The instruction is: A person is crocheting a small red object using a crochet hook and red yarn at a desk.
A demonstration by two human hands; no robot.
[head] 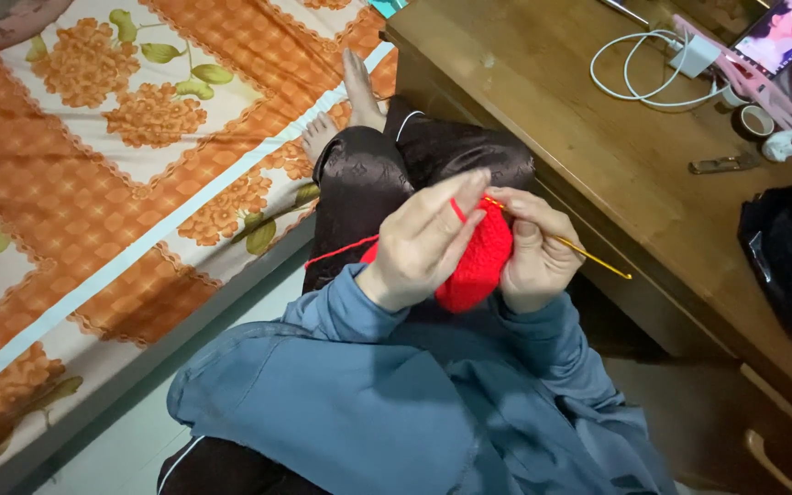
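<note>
While we sit cross-legged, our crochet hook (pixel 588 255) slants down-right from the red crochet piece (pixel 478 261), pinched in our closed right hand (pixel 538 252); our left hand (pixel 423 243) grips the piece.

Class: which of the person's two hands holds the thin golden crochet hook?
The right hand holds the thin golden crochet hook; the left hand only supports the red crocheted piece.

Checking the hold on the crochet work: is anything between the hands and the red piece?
Nothing visible: left hand and right hand both touch the red crochet piece directly, the right also holding the hook.
</note>
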